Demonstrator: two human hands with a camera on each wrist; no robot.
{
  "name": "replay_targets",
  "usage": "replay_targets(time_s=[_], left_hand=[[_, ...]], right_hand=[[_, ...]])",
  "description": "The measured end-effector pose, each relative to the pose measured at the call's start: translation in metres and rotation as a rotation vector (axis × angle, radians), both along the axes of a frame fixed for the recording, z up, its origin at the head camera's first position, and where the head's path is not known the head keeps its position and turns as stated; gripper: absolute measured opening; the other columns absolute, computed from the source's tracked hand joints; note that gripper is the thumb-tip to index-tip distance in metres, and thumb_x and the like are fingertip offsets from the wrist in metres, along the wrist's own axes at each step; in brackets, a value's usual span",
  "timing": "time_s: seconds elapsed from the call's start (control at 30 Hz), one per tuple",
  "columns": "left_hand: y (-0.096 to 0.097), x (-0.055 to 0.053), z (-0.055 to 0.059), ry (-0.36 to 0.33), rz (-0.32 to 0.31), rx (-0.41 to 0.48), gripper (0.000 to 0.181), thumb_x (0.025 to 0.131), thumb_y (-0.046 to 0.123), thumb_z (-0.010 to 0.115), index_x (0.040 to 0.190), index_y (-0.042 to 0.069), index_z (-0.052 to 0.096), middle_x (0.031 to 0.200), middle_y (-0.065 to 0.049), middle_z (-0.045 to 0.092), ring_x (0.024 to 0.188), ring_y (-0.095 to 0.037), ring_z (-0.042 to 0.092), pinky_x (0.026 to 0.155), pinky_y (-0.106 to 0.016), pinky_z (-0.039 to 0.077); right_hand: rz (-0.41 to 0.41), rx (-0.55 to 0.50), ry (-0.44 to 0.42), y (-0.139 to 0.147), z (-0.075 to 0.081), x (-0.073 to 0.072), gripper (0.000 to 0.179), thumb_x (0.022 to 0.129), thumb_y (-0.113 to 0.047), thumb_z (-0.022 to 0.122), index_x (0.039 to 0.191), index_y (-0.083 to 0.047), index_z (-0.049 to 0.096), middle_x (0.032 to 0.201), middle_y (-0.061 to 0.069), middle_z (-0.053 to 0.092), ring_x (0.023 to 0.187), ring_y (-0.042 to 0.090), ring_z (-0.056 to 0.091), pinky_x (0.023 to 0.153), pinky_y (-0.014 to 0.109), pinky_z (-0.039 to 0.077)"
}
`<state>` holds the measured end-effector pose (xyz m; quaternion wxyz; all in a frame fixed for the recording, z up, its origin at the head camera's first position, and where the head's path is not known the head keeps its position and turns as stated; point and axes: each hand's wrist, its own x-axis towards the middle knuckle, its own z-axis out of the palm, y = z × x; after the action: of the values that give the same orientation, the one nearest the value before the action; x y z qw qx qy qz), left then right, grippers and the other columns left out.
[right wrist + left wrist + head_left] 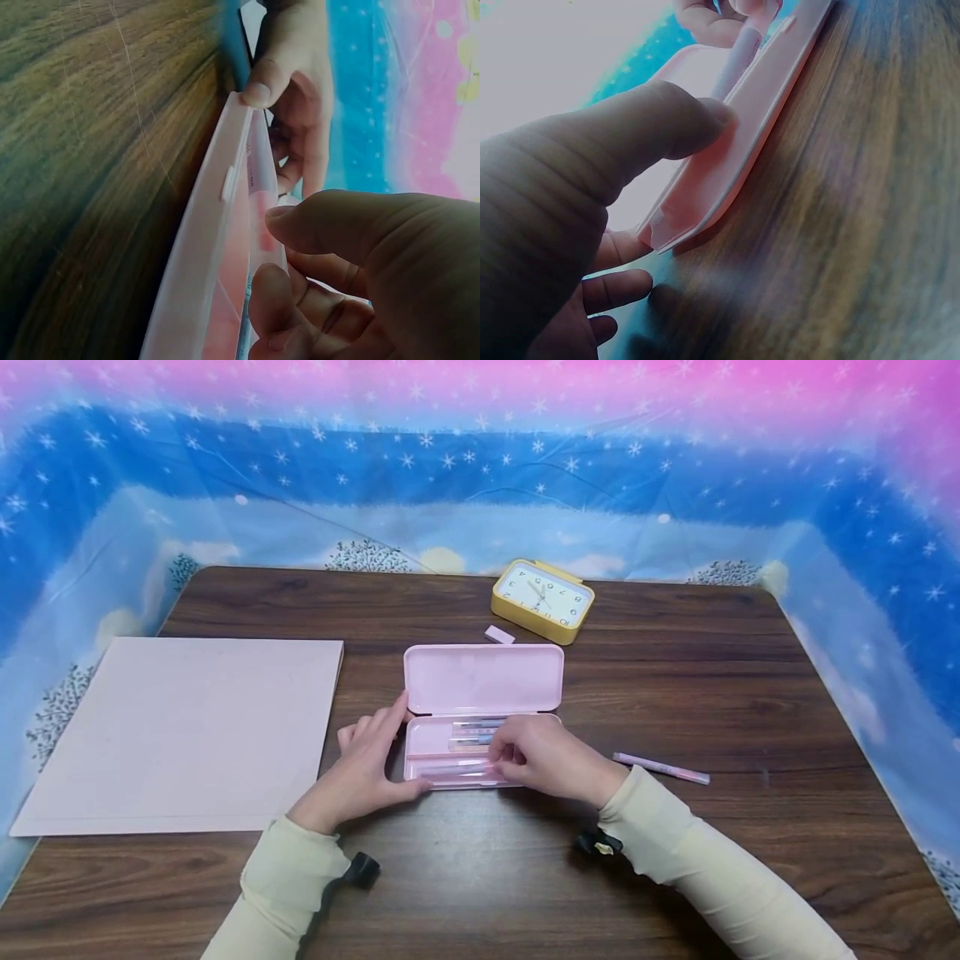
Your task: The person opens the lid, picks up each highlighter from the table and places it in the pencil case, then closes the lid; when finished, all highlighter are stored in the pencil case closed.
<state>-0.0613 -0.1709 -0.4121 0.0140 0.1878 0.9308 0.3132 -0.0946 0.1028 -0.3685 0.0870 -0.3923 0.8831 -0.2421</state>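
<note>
Head: the left hand [363, 767], fingers apart, touches the left end of the pink case [483, 679]. Left wrist: that thumb rests on the case's front edge. Right wrist: the right hand [390, 240] pinches a pen [260, 176] (pink-ended) inside the case.

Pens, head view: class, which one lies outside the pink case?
The lilac pen on the table, right of the pink case; the similar pen the right hand pinches and the pen-like items are inside the case.

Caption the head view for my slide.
Left grip touching an open pink pencil case, right grip holding a pen inside it.
</note>
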Motion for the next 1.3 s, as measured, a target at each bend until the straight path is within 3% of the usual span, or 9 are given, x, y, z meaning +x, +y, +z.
replay_targets(time_s=[0.2, 0.77, 1.0, 1.3], left_hand=[[0.000, 0.000, 0.001, -0.014, 0.000, -0.001, 0.115, 0.072, 0.042, 0.082, 0.157, 0.003, 0.015, 0.133, -0.007, 0.052, 0.101, -0.022, 0.042, 0.092, -0.046, 0.021], [0.000, -0.001, 0.002, -0.033, 0.005, -0.018, 0.116, 0.073, 0.044, 0.082, 0.158, 0.004, 0.013, 0.136, -0.007, 0.050, 0.106, -0.024, 0.042, 0.094, -0.048, 0.020], [0.001, -0.001, 0.002, -0.042, 0.007, -0.019, 0.117, 0.073, 0.045, 0.082, 0.158, 0.004, 0.012, 0.136, -0.006, 0.050, 0.108, -0.025, 0.042, 0.095, -0.050, 0.020], [0.001, 0.000, 0.000, -0.033, 0.008, -0.013, 0.116, 0.073, 0.044, 0.082, 0.158, 0.004, 0.013, 0.135, -0.006, 0.050, 0.107, -0.024, 0.042, 0.094, -0.049, 0.020]], right_hand=[[-0.003, 0.025, 0.056, -0.004, -0.003, 0.002, 0.006, 0.084, -0.010, 0.070, 0.083, -0.017, 0.071, 0.078, -0.008, 0.064, 0.074, 0.009, 0.059, 0.075, 0.028, 0.046], [-0.034, 0.010, -0.066, 0.000, -0.003, 0.002, 0.006, 0.089, -0.013, 0.070, 0.093, -0.016, 0.072, 0.083, -0.009, 0.065, 0.077, 0.009, 0.059, 0.072, 0.022, 0.048], [-0.101, -0.040, -0.124, 0.012, 0.007, 0.001, 0.008, 0.089, -0.016, 0.071, 0.097, -0.017, 0.071, 0.085, -0.008, 0.064, 0.077, 0.007, 0.058, 0.070, 0.023, 0.050], [-0.183, -0.072, -0.088, 0.042, 0.018, -0.002, 0.012, 0.088, -0.012, 0.072, 0.100, -0.011, 0.071, 0.092, -0.004, 0.067, 0.079, 0.008, 0.060, 0.070, 0.030, 0.052]])
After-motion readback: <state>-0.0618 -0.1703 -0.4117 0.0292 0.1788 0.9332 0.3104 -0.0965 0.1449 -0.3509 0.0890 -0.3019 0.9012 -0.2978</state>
